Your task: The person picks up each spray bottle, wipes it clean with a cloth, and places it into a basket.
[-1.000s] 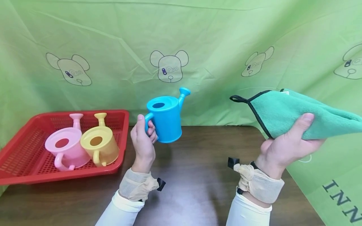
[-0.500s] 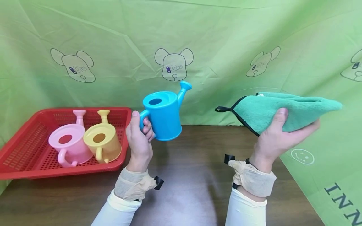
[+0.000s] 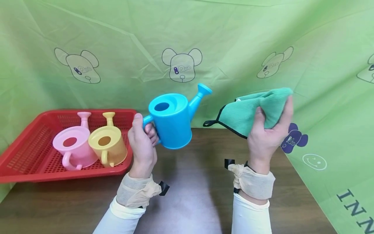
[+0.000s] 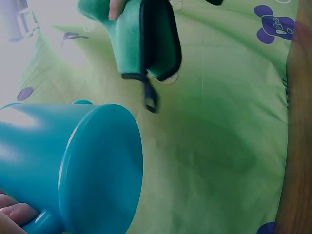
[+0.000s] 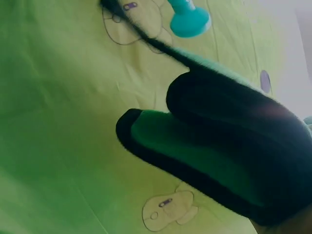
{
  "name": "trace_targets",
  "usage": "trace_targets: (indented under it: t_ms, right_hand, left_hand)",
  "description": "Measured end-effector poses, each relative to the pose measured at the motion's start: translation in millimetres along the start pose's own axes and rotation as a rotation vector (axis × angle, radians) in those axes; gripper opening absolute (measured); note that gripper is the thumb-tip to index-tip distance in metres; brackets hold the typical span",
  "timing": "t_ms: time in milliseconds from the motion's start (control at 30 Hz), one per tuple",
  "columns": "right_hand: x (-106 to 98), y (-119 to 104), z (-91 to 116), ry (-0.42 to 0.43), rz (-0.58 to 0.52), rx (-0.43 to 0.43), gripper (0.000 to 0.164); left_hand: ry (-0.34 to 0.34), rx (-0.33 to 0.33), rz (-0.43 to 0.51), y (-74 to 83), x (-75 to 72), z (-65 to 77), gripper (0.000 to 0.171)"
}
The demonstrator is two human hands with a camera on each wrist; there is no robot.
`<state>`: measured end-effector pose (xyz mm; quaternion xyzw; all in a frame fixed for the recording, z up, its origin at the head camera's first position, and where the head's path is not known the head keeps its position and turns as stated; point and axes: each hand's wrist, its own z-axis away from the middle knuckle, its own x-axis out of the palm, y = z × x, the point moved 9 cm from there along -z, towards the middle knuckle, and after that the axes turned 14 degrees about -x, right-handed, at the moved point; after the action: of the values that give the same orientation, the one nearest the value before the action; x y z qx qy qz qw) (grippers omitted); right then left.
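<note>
A blue toy watering can (image 3: 172,125) is held up by its handle in my left hand (image 3: 142,143), its spout pointing up and right. In the left wrist view the can's round base (image 4: 105,170) faces the camera, with fingertips at the handle. My right hand (image 3: 267,136) grips a folded green cloth (image 3: 242,113) between thumb and fingers. The cloth has black edging and a hanging loop that points toward the can, with a gap between the two. In the right wrist view the folds of the cloth (image 5: 204,146) fill the right side, and the blue spout head (image 5: 190,22) shows at the top.
At the left a red plastic basket (image 3: 35,177) stands on the brown wooden table (image 3: 187,195). Inside it are a pink watering can (image 3: 76,146) and a yellow watering can (image 3: 109,146). A green printed curtain (image 3: 228,39) hangs behind and along the right side.
My right hand has brought the cloth leftward, nearer the blue watering can, and its far end has folded up. The blue can has tilted slightly, its spout leaning further right.
</note>
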<state>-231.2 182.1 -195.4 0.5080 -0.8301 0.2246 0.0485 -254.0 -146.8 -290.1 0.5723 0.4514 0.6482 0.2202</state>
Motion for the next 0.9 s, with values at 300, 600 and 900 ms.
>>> trace_targets:
  t_ms: [300, 600, 900]
  right_hand:
    - [35, -15, 12, -0.221, 0.078, -0.079, 0.054]
    - [67, -33, 28, -0.346, 0.025, -0.234, 0.047]
    - [93, -52, 48, -0.516, -0.081, -0.334, 0.045]
  left_hand:
    - [0.026, 0.004, 0.004, 5.4, -2.9, 2.7, 0.049]
    - [0.023, 0.07, -0.043, 12.6, -2.0, 8.9, 0.049]
    - [0.02, 0.157, -0.025, 22.2, -1.5, 12.9, 0.051]
